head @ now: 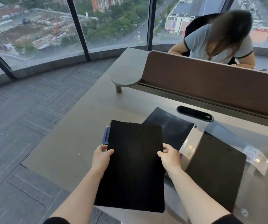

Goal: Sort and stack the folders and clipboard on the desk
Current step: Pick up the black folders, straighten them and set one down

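near the left front edge of the desk [75, 126], a black folder [131, 167] was held flat between both hands, its near end reaching past the desk's front edge towards the person. the left hand [101, 156] gripped the folder's left edge, thumb curled on top and the other fingers hidden beneath; just by it a blue-and-metal clip [105, 136] stuck out from under the folder (whether it belonged to the clipboard or to another folder could not be told). the right hand [169, 155] pinched the right edge in the same way, thumb above and fingers under.

towards the back of the desk a second black folder [170, 125] lay askew, partly covered by the held one. at the right, a third black folder [215, 172] sat in a loose clear wrapper [193, 143], with a white a4 label [253, 152] showing at its right side.

by my judgement the sorting was only at its start: the three pieces lay at three different angles, overlapping but not squared, and no tidy stack was to be seen. left to do were setting down the held folder, bringing the other two onto it and lining up the edges.

beyond the brown divider [211, 81] another person [219, 39] sat bent over.
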The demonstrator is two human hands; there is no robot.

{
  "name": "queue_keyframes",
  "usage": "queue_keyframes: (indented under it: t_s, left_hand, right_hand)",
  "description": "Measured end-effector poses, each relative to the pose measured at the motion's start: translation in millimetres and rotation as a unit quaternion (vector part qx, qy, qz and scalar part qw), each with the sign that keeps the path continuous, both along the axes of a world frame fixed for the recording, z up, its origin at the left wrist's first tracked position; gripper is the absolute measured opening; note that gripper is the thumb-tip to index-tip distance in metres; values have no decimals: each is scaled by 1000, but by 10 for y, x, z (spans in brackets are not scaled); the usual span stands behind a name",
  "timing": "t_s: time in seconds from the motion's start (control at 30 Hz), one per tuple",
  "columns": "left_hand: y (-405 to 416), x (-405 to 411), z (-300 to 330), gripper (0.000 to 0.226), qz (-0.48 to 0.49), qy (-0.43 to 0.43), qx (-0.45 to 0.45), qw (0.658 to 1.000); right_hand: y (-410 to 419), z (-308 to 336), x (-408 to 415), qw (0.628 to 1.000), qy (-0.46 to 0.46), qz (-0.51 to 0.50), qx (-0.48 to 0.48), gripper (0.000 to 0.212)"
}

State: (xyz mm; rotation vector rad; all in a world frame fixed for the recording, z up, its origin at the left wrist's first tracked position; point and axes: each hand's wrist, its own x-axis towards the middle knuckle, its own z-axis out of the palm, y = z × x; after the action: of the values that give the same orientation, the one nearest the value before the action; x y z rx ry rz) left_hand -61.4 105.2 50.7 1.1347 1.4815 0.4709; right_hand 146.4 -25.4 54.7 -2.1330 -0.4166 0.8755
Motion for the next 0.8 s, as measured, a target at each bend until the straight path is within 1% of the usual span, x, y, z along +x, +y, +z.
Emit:
queue_keyframes:
  t_s: [0.13, 0.23, 0.33, 0.5, 0.6, 0.73, 0.8]
  left_hand:
    - [141, -110, -140, 26, 5, 46, 4, 999]
    - [244, -173, -235, 25, 10, 66, 0, 998]
    - [328, -196, -310, 20, 5, 81, 6, 997]
    - [442, -201, -425, 20, -8, 118, 27, 993]
    - [473, -185, -470, 16, -15, 152, 41, 987]
    - [490, -170, -523, 24, -24, 188, 59, 980]
    - [491, -169, -546, 22, -26, 192, 69, 979]
  right_hand:
    - [149, -147, -89, 999, -11, 23, -35, 36]
    - [251, -255, -144, 998, -7, 31, -51, 45]
    - [341, -332, -193, 998, -1, 36, -60, 49]
    - [490, -455, -211, 997, -10, 37, -72, 50]
    - [559, -511, -214, 996, -18, 36, -85, 50]
    - [597, -544, -238, 993, -30, 41, -102, 49]
    - [606, -566, -259, 993, -36, 40, -106, 49]
